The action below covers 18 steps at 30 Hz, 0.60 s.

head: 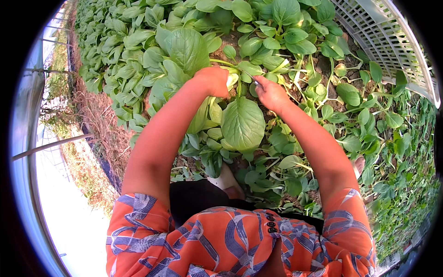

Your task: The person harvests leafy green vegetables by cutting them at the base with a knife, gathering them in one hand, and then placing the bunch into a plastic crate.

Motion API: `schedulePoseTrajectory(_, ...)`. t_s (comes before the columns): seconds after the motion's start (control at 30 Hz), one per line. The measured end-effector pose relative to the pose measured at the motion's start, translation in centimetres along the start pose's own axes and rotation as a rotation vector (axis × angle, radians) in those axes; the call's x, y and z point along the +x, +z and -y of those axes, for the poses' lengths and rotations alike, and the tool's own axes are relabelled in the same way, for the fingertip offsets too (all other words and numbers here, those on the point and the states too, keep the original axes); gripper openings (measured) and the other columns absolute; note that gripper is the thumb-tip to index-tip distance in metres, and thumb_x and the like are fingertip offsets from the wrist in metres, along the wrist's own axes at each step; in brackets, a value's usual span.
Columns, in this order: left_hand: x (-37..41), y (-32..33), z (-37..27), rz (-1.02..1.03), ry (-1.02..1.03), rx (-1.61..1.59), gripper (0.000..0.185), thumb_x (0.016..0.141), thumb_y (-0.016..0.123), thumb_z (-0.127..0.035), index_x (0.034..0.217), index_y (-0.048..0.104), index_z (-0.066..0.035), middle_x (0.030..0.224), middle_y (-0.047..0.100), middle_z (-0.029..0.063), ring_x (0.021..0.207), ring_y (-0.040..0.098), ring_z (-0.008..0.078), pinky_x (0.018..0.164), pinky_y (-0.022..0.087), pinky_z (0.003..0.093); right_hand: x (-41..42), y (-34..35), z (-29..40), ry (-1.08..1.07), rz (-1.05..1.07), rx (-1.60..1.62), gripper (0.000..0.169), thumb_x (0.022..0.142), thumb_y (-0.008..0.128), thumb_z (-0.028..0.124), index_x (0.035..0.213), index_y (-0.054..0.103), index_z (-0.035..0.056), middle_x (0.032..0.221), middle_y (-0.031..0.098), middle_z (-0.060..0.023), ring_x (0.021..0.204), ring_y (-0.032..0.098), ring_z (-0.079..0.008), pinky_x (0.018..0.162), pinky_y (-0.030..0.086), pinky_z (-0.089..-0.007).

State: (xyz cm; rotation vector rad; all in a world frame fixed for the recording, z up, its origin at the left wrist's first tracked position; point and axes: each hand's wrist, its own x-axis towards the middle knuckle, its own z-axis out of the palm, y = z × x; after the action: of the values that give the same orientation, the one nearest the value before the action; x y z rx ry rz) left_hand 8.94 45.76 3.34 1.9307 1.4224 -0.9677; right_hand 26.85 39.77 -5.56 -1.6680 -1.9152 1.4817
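My left hand (214, 81) is closed around a leafy bok choy plant (189, 50), gripping it near the pale stalks. Broad green leaves spread out past the fingers, and one large leaf hangs below the hand. In my right hand (271, 93) is a small knife (255, 83). Its thin blade points up and left toward the base of the plant. Whether the blade touches the stalks cannot be made out. Cut leaves and loose stems lie on the soil around my right hand.
Dense rows of bok choy (128, 52) grow at the upper left. A white plastic crate (387, 45) stands at the upper right. Loose leaves (349, 93) litter the ground at right. A metal pole (52, 146) and plastic sheeting edge the left side. A light shoe (226, 180) shows below.
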Motion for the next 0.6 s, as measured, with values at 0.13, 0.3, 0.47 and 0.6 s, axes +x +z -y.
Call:
schedulePoseTrajectory(0.13,0.2,0.8,1.5,-0.064,0.019,-0.064,0.045,0.059,0.066,-0.024,0.097,0.058,0.0,0.104,0.057,0.0187,0.093,0.057,0.0319,0.079,0.047,0.0391,1.1,2.4,-1.3,0.081,-0.034,0.194,0.04,0.083,0.046,0.021,0.123,0.047,0.0127,0.1,0.06,-0.0186,0.093,0.057,-0.0353,0.081,0.044,-0.0401)
schedulePoseTrajectory(0.3,0.2,0.8,2.3,-0.09,0.058,-0.175,0.045,0.059,0.067,-0.024,0.095,0.058,0.001,0.101,0.058,0.0185,0.094,0.057,0.0315,0.079,0.047,0.0385,1.2,4.1,-2.2,0.292,0.052,0.577,0.042,0.086,0.046,0.019,0.127,0.044,0.0134,0.083,0.061,-0.0117,0.069,0.058,-0.0255,0.061,0.047,-0.0351)
schedulePoseTrajectory(0.47,-0.1,1.3,2.8,-0.147,0.073,-0.223,0.049,0.058,0.064,-0.019,0.101,0.055,0.001,0.102,0.057,0.0205,0.093,0.056,0.0333,0.081,0.045,0.0364,1.0,5.2,-1.9,0.343,0.114,1.046,0.038,0.088,0.044,0.016,0.126,0.045,0.0166,0.066,0.049,-0.0006,0.048,0.045,-0.0094,0.039,0.037,-0.025)
schedulePoseTrajectory(0.6,-0.2,1.7,3.1,-0.203,0.11,-0.248,0.042,0.059,0.065,-0.023,0.092,0.057,0.0,0.099,0.058,0.0177,0.092,0.057,0.0328,0.079,0.046,0.0387,1.0,7.4,-1.9,0.309,-0.015,1.163,0.035,0.087,0.045,0.011,0.122,0.049,0.0124,0.068,0.05,0.0003,0.053,0.047,-0.0089,0.049,0.04,-0.0233)
